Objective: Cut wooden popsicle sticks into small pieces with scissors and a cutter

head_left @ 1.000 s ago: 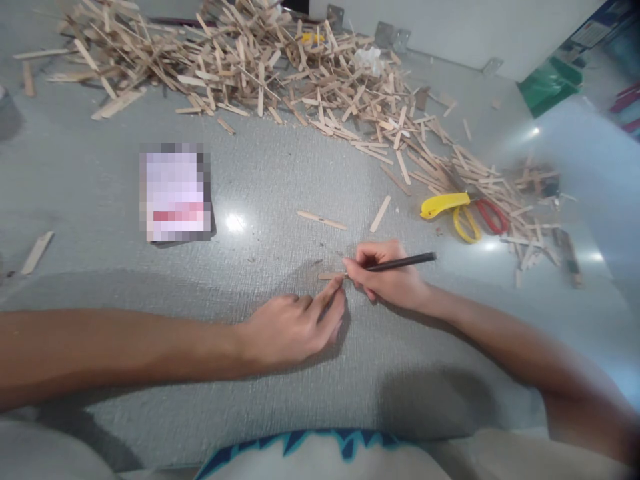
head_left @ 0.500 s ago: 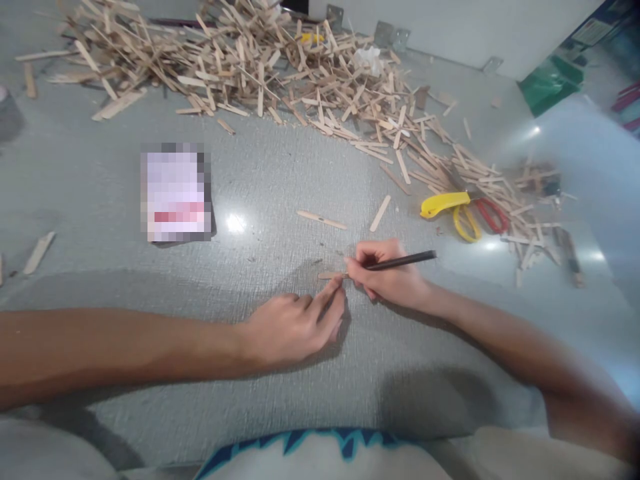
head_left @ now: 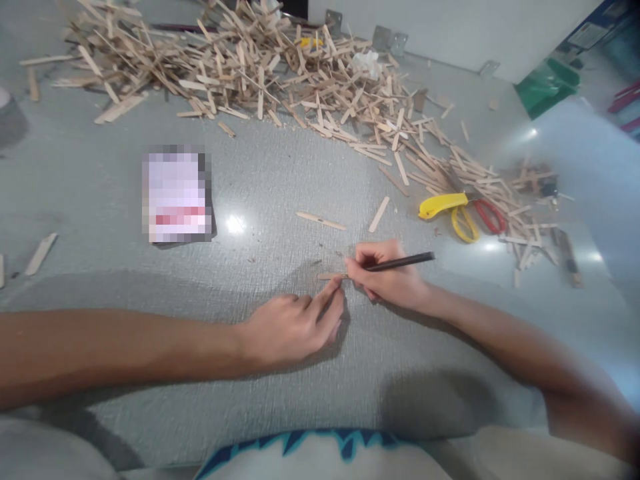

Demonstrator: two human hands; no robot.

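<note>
Pinning a short wooden stick [head_left: 327,276] against the tabletop [head_left: 265,180] with the left hand [head_left: 300,327]; taking this stick as landmark for all places below. Reaching it from the near left, index fingertip on top. Unable to tell whether pinching or merely pressing, with the thumb hidden.

Clamping a dark pen [head_left: 400,261] in the right hand [head_left: 387,275], just right of the stick, grip closed round the lower shaft.

Noting above all a long axis running left to right, from the exposed left end straight toward the right hand. Slanting the pen's back end away to the right, with the writing end toward the stick. Unable to confirm contact between tip and wood, being masked by fingers. Judging the left hand nearer, being in contact; leaving little room between left fingertip and right grip.

Beyond the stick, seeing a marked stick [head_left: 321,221], dark at mid-length and tilted gently down to the right. Beyond and to the right, a plain stick [head_left: 379,214], set steeply aslant. Far beyond, spreading wide, a heap of loose sticks [head_left: 240,73].
</note>
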